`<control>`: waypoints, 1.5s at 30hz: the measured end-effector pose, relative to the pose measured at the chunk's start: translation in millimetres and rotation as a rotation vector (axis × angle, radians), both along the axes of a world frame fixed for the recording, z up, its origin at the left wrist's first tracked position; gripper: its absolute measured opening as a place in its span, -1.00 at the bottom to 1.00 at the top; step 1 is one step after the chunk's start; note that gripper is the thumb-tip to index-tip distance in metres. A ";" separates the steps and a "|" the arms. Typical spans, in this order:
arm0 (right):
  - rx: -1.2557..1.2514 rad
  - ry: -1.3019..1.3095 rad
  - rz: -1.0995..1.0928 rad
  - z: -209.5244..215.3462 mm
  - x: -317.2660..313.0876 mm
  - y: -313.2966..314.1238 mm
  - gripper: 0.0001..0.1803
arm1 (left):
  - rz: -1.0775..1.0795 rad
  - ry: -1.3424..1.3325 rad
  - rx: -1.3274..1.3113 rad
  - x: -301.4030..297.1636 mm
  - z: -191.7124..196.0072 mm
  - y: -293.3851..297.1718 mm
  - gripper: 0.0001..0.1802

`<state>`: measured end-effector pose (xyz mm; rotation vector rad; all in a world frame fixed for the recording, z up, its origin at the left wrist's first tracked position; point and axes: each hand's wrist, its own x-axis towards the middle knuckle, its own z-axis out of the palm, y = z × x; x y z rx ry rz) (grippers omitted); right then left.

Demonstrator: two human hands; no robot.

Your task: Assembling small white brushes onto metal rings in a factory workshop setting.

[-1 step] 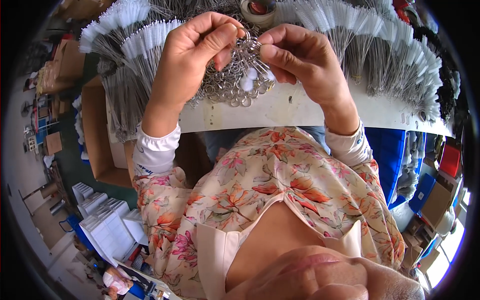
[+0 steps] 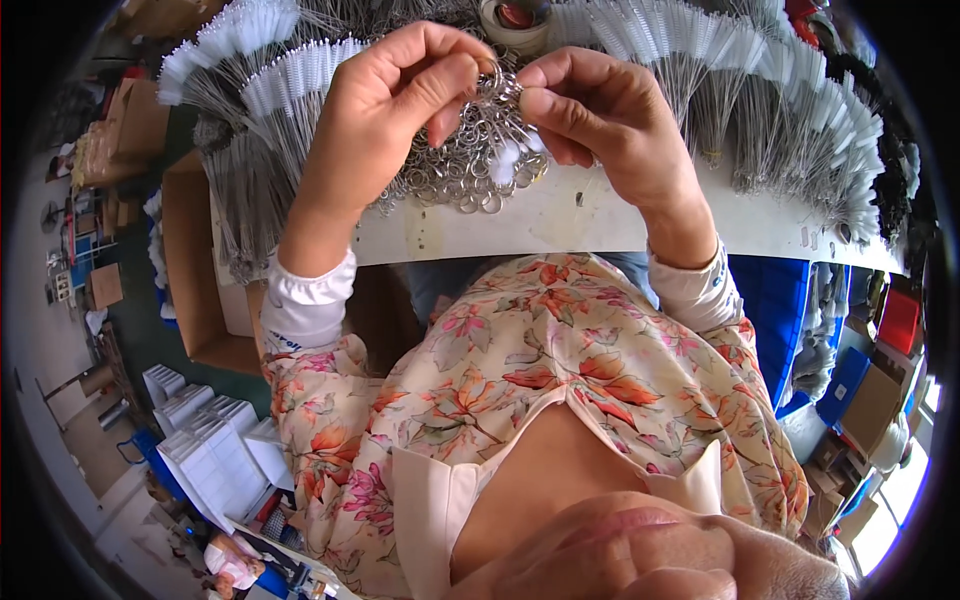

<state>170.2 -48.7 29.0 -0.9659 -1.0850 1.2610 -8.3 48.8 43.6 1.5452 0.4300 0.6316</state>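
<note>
My left hand (image 2: 385, 120) is closed, pinching a shiny metal split ring (image 2: 492, 80) between thumb and forefinger. Facing it, my right hand (image 2: 610, 120) grips the looped wire ends of a few small brushes (image 2: 513, 115) with thumb and fingertips, close against the ring. White bristle tips (image 2: 506, 160) show below, over the rings; whether the loops are threaded on the ring is too small to tell. Beneath both hands a heap of loose metal rings (image 2: 450, 180) lies on the pale tabletop (image 2: 570, 220).
Bundles of white-tipped wire brushes stand on the left (image 2: 290, 95) and right (image 2: 720, 75). A round tub (image 2: 520, 38) sits behind the heap. An open cardboard box (image 2: 185, 260) is at the left, a blue bin (image 2: 765, 310) under the table's right, and white trays (image 2: 215, 450) lower left.
My left hand has turned slightly, tilting the ring. The white bristle tips have swung a little to the right. My right hand is nearly still.
</note>
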 end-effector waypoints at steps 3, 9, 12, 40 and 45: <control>0.001 -0.002 0.007 -2.5 0.8 2.2 -0.82 | 0.032 0.191 0.373 -1.6 14.9 -8.7 -0.80; 0.048 -0.015 0.035 -3.9 -7.7 -1.3 -0.83 | -0.049 -0.035 -0.315 -17.7 4.7 -10.9 -0.77; 0.042 -0.020 0.036 -7.8 -13.3 -1.7 -0.84 | 0.038 0.233 0.089 -23.2 18.0 -28.8 -0.75; -0.201 -0.369 0.355 -98.5 -104.3 -36.4 -0.86 | 0.751 0.582 -0.053 -235.1 -217.7 -139.9 -0.81; -0.290 -0.384 0.386 -105.2 -108.9 -37.6 -0.86 | 0.771 0.964 0.293 -230.4 -371.6 -134.1 -0.77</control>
